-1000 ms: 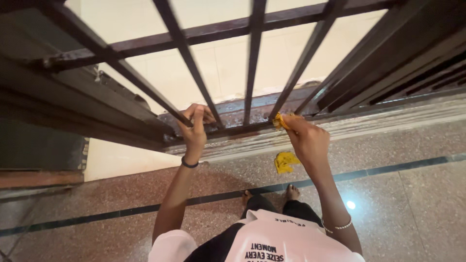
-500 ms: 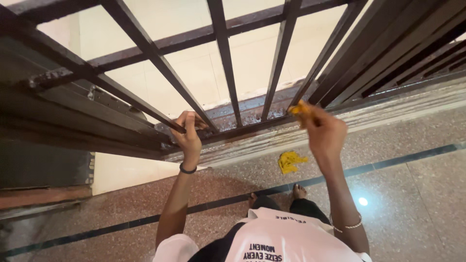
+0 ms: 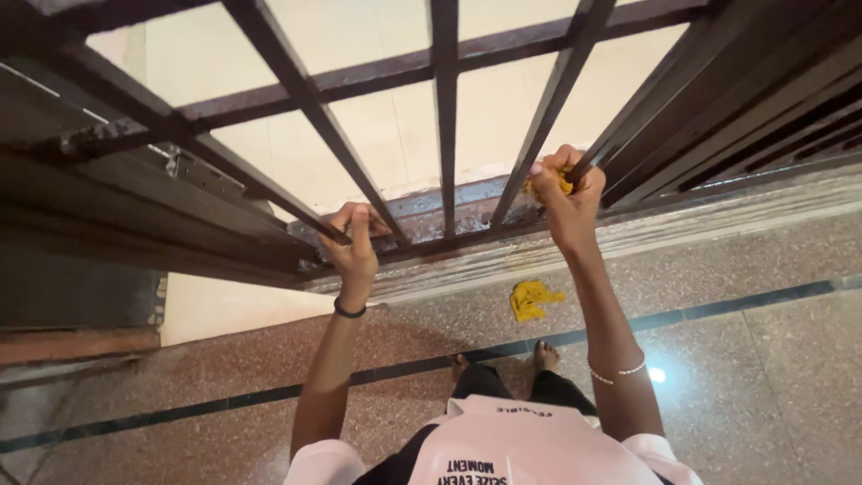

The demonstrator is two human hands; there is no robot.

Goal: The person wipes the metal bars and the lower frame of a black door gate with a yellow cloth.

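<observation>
I look down a dark brown metal gate [image 3: 444,117] with upright bars. My left hand [image 3: 356,244] grips a bar low down, close to the bottom rail. My right hand [image 3: 567,199] is closed around a yellow cloth [image 3: 549,184] and presses it on a bar further right, a little higher than the left hand. Only a small part of the cloth shows between the fingers.
A second yellow cloth [image 3: 532,298] lies crumpled on the speckled reddish floor [image 3: 745,359] just below the worn threshold [image 3: 718,220]. My bare feet [image 3: 542,355] stand near a dark floor stripe. A pale tiled floor shows beyond the bars.
My right hand has gone up and right from the bottom rail and now wraps the cloth around a bar. The left hand keeps its hold on its bar.
</observation>
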